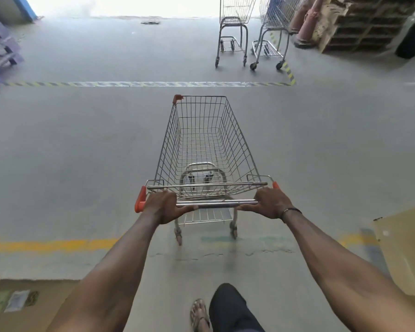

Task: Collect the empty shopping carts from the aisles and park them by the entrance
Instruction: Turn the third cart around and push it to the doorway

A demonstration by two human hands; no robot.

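Fig.: Empty cart in transit toward bright entrance, task judged partway.

Near: left hand [164, 207] & right hand [270, 204] each wrap fingers round the handle bar [216, 203] of the shopping cart [203, 149], basket empty, centre of scene. Floor: smooth grey concrete [82, 140], yellow line [48, 245] near, hazard-stripe tape [153, 84] farther on. Far right: two parked carts [234, 32] beside stacked pallets [367, 25], i.e. some already delivered; this one not yet parked. Far left: more pallets [0, 49].

Grey floor [82, 144]: three carts [201, 140], pallets [364, 27].
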